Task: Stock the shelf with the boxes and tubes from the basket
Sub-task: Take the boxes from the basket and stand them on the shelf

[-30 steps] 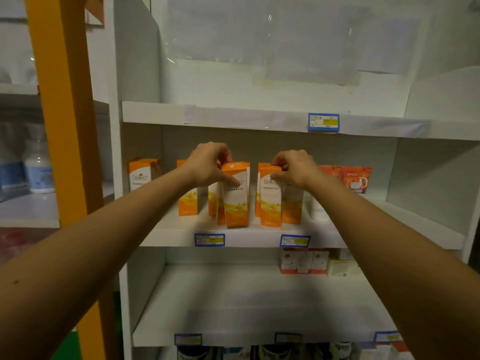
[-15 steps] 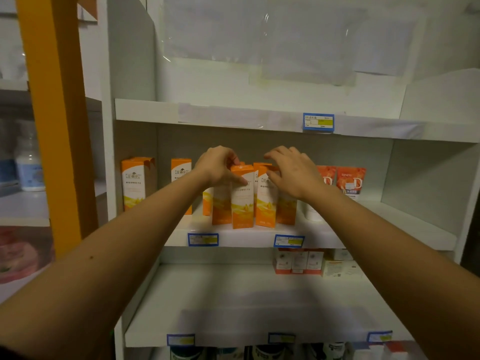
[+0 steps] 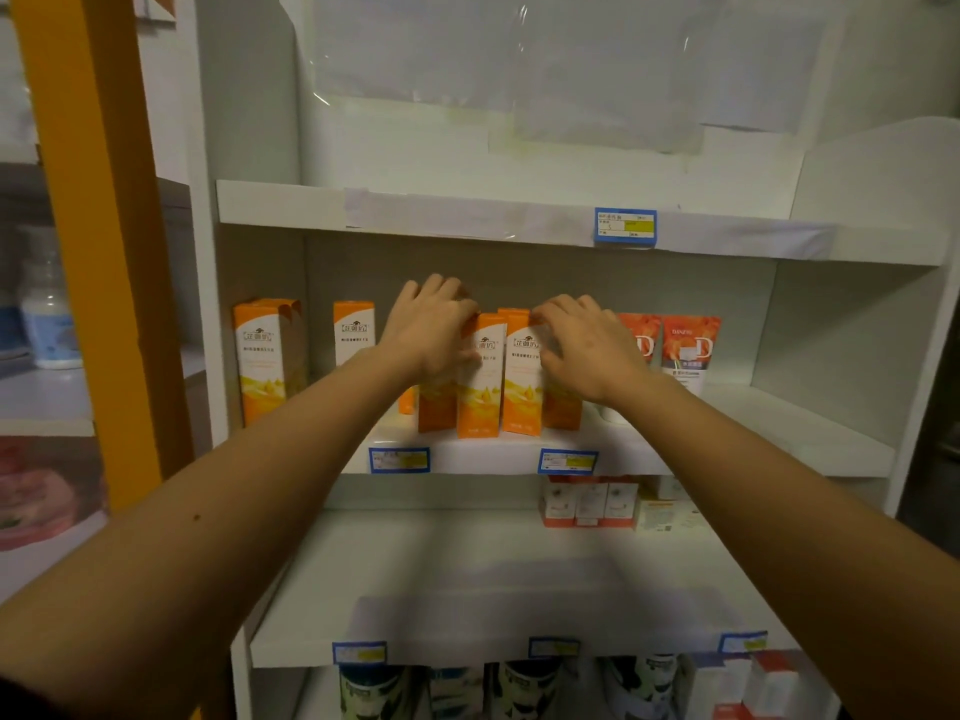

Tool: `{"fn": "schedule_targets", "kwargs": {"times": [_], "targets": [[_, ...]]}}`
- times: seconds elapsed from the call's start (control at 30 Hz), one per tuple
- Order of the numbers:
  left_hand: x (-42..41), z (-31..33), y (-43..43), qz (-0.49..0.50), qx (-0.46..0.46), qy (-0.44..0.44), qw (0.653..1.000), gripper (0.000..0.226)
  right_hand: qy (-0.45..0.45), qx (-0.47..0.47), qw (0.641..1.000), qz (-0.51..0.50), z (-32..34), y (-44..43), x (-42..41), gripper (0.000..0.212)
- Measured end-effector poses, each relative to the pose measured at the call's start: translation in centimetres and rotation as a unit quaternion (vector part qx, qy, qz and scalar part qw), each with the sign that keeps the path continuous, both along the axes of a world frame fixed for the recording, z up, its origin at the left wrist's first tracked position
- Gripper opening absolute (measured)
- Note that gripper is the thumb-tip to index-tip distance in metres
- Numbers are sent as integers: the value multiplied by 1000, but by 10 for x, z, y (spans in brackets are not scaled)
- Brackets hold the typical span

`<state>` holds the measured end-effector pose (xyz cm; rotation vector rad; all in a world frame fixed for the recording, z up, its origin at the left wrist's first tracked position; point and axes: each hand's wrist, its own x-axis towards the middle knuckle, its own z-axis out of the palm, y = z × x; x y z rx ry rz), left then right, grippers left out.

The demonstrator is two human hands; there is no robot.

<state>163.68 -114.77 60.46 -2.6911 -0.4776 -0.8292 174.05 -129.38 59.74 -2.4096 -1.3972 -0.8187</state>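
Several tall orange-and-white boxes stand in a tight cluster on the middle shelf (image 3: 779,449). My left hand (image 3: 431,330) curls over the top left of the cluster, thumb on the face of one orange box (image 3: 480,387) and fingers over the boxes behind it. My right hand (image 3: 587,345) lies with fingers spread on the top of the neighbouring orange box (image 3: 522,392). Two orange tubes (image 3: 691,350) stand just right of my right hand. The basket is out of view.
Two more orange boxes (image 3: 265,356) stand apart at the shelf's left end. Small white-and-red boxes (image 3: 589,504) sit at the back of the lower shelf (image 3: 467,605). The top shelf (image 3: 467,215) carries a price tag. An orange post (image 3: 93,226) rises on the left.
Both hands pushed the two front boxes together and back into the cluster. My right hand's fingers spread out from a grip. The view shifted so more of the shelf's left end shows.
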Motion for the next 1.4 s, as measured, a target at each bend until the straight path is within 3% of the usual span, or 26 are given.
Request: {"fn": "schedule_targets", "kwargs": {"times": [0.27,0.53,0.8,0.97,1.1,1.3,1.4], "targets": [[-50,-60,-23,-62,21,-13,998,39,22,7,1000,18,-57,-18,-22,42],[-87,-185,-39,-60,-68,120,989,39,137,-53,989,31,-187,-39,-59,43],[-111,-345,-52,-27,-146,274,950,38,268,-166,949,24,-352,-72,-88,43],[-115,-439,-59,-11,-234,356,905,41,332,-254,909,3,-450,-80,-91,47],[-116,-496,-76,22,-325,424,845,38,356,-319,878,-8,-514,-90,-90,46],[-120,-577,-115,17,-453,489,746,43,401,-337,851,-40,-596,-106,-106,20],[-126,-623,-125,18,-485,492,723,45,425,-402,810,-41,-621,-109,-112,31]]}}
